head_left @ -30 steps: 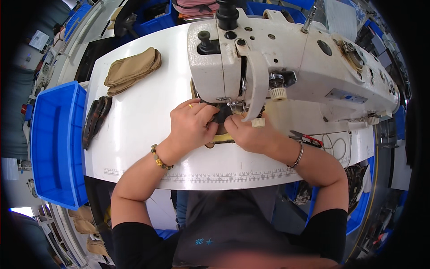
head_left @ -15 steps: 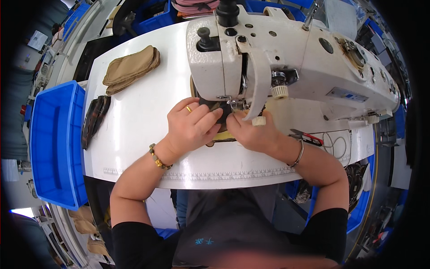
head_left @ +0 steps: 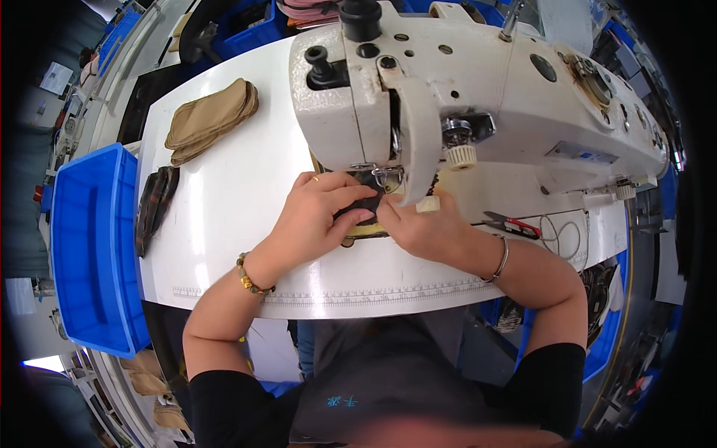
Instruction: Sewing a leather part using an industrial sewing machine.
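Under the head of a white sewing machine (head_left: 340, 119) lies a dark fabric piece (head_left: 366, 203), close to the presser foot. My left hand (head_left: 317, 213) holds its left side, fingers bent over the top and the thumb closed in from the near side. At its right edge my right hand (head_left: 426, 225) pinches with thumb and forefinger, just below the needle area. A yellowish edge (head_left: 367, 230) shows beneath the dark fabric, on the near side. The machine's guard and my fingers hide part of the fabric.
A stack of tan fabric pieces (head_left: 209, 116) and folded dark plaid pieces (head_left: 155, 205) lie on the white table (head_left: 224, 224). Red-handled thread snips (head_left: 515, 224) rest right of my right hand. A blue bin (head_left: 93, 254) stands left; a ruler strip (head_left: 373, 296) follows the front edge.
My left hand's fingers have shifted and spread a little on the fabric, with the thumb farther from the forefinger. The right hand keeps its pinch. The whole view has shifted slightly.
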